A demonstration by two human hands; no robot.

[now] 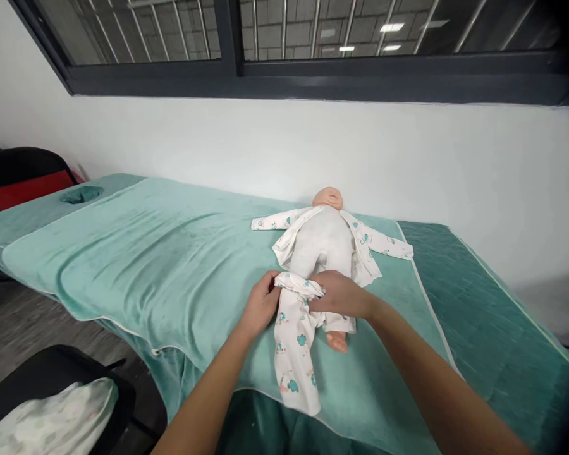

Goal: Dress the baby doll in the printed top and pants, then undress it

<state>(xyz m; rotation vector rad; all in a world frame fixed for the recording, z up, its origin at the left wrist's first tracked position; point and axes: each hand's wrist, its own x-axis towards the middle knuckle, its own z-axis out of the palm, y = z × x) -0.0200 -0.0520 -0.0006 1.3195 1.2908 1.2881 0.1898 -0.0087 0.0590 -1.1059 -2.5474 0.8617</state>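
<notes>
A baby doll (323, 237) lies on its back on the green bed cover, its head toward the wall. Its cloth body is white, and a patterned baby shirt (364, 243) lies spread open around it. Both my hands hold the bunched waist of white printed baby pants (296, 354) over the doll's legs. My left hand (263, 303) pinches the left edge of the waistband. On the other edge, my right hand (339, 294) is closed, its fingertips partly hidden by cloth. One doll foot (336, 341) sticks out of a pant leg; the other pant leg hangs flat toward me.
The green cover (171, 253) spreads over a long bed against a white wall (218, 145). A black chair (114, 392) with a pale printed cloth (61, 420) stands at lower left. Farther left is a black and red chair (23, 180). A dark-framed window (284, 79) runs above.
</notes>
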